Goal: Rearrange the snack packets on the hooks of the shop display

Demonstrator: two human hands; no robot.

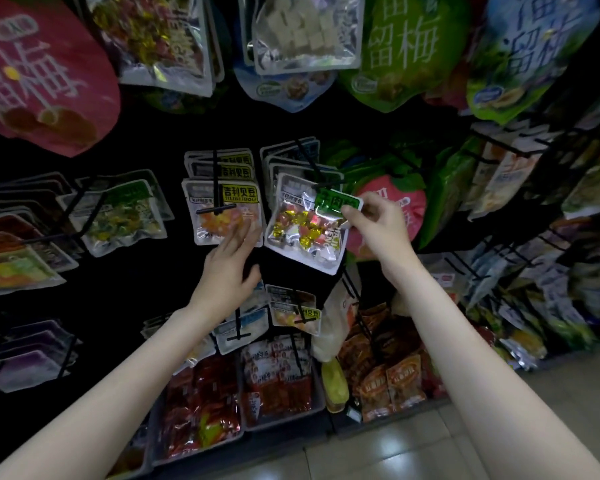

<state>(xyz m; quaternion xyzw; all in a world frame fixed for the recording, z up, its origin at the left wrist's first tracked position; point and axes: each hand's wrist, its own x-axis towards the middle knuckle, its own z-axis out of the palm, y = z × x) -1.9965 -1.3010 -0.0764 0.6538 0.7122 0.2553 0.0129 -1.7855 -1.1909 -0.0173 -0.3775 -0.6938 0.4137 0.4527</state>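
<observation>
Dim shop scene with a near-black rack backing. Glare glints off the foil snack packet (305, 225) at centre and the pale floor tiles (413, 448). Wide-angle bending curves the edges; the right-side packets smear with blur.

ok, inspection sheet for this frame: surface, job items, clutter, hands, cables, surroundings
Surface: dark display rack with black wire hooks; most hooks hold stacks of packets.
Job's things: clear packet with green label, tilted, at the tip of its hook; yellow-label packet hangs on the next hook over.
Clutter: bins of red packets below; large pink bag and green bag above.
Hands: right hand pinches the green-label packet's top corner; left hand is open, fingers touching the bottom of the yellow-label packet.
Cables: nothing seen.
Surroundings: second rack of packets to the right; tiled floor.
</observation>
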